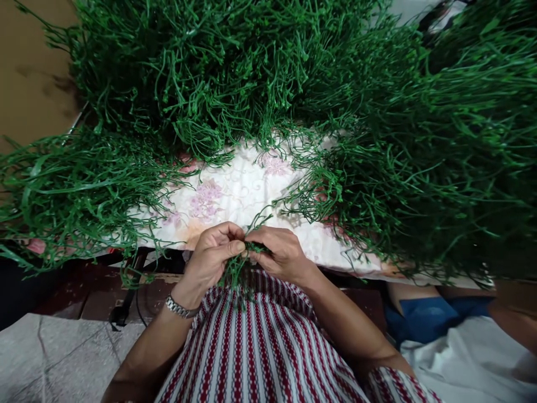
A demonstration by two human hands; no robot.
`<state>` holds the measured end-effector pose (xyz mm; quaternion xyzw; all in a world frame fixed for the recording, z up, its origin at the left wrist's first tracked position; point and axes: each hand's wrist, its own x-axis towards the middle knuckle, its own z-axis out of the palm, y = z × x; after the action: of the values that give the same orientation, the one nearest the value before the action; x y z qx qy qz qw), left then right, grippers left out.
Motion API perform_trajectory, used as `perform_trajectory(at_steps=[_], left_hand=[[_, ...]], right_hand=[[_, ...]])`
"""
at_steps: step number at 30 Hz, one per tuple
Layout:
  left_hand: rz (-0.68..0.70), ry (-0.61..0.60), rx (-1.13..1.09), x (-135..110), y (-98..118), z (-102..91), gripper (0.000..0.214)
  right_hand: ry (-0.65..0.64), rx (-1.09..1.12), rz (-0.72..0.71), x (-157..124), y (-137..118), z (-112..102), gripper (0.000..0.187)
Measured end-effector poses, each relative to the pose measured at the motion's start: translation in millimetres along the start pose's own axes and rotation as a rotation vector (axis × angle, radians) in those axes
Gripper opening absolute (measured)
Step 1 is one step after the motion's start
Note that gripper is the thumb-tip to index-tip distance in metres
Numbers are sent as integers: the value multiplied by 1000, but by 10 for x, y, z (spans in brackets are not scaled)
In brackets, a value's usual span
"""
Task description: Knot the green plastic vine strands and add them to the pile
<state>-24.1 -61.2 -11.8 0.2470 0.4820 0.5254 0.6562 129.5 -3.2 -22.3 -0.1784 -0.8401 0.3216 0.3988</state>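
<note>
My left hand (213, 252) and my right hand (281, 252) meet over my lap at the near edge of the table. Both are closed on one small bunch of thin green strands (241, 263), which sticks up above the fingers and hangs down over my striped clothing (260, 347). A metal watch (180, 307) is on my left wrist. Large heaps of the same green strands (235, 67) lie on the table just beyond my hands.
A floral cloth (235, 196) covers the table between the heaps. More green strands pile up at the left (71, 190) and right (440, 168). Grey floor tiles (62, 352) show lower left. A person's knee and blue and white cloth (440, 324) are at the lower right.
</note>
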Motion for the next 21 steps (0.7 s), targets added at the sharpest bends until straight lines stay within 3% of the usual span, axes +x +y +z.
perform_trajectory(at_steps=[2,4,10,15,18,21], left_hand=[[-52,-41,-52,19,-32,9,23],[14,-26,16,6,-60,3,20],[567,173,663,-75,-31,-30,13],[855,46,1008,-37,37,-25,11],[895,-39,998,-6,22,-55,12],[701,-65,930,-8,4,-94,6]], right_hand=[[-35,24,40,-4,-7,-16,11],[-64,33,76,-12,-7,-26,11],[-89,-116,86,-9,23,-30,10],[-143,-86,139,11,39,-60,16],[-170,-47,183,13,41,-69,15],[-170,-45,194,7,39,-71,12]])
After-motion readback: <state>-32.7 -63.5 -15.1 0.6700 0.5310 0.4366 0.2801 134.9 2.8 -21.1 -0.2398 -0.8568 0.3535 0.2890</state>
